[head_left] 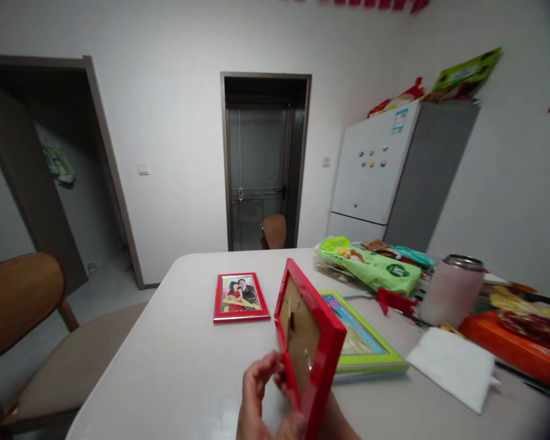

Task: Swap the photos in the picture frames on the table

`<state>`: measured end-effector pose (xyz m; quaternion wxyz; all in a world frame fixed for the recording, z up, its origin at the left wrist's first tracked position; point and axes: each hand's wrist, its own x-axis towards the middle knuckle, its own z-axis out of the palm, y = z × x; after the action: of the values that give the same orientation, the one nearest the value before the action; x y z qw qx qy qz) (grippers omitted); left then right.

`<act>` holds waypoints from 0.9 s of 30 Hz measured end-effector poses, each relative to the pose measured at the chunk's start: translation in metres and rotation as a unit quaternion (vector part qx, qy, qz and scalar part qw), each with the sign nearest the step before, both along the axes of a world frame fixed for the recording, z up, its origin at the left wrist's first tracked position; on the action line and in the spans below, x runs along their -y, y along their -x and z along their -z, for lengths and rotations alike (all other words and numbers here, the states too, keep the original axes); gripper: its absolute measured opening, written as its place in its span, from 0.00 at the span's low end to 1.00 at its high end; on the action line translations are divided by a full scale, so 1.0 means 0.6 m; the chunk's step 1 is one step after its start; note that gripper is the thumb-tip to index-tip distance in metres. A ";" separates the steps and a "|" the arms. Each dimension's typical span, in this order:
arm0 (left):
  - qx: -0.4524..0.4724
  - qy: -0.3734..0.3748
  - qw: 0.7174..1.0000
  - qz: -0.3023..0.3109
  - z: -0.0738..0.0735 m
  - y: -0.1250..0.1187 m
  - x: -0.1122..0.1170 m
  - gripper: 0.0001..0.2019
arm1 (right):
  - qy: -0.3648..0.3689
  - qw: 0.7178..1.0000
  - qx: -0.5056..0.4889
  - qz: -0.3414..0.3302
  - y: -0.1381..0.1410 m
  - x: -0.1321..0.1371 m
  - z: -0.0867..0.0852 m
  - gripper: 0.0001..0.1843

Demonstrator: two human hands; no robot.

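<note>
Left hand, loosely curled on the upright red frame at 5 o'clock, might let it slip against the green frame at its 3 o'clock if the right hand, its grip hidden, gives poor support.

Lit evenly across the matte white wall; dim inside the tall grey-framed left doorway. Faintly glinting on the glossy red, brown-backed picture frame. Tilted by wide-angle distortion at the boxy white-and-grey refrigerator; darkened, blurred toward the right corners.
</note>
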<state>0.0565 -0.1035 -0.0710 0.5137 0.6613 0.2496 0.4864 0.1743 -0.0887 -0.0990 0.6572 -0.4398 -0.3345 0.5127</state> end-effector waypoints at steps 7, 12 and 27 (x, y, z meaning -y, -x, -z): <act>0.110 0.123 0.975 0.149 -0.075 -0.107 -0.031 0.34 | 0.105 0.941 0.283 0.153 -0.262 0.002 -0.074 0.31; -0.139 0.098 0.983 0.065 -0.001 -0.199 -0.054 0.31 | 0.152 0.872 0.433 0.170 -0.372 -0.023 -0.072 0.22; -0.468 -0.132 0.867 -0.104 0.020 -0.076 -0.237 0.31 | 0.076 0.741 0.640 0.190 -0.295 -0.039 -0.059 0.22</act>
<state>0.1019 0.0389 -0.0830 0.1904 0.8433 0.4617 0.1988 0.3513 -0.0653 -0.0634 0.3367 -0.7675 -0.5455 -0.0010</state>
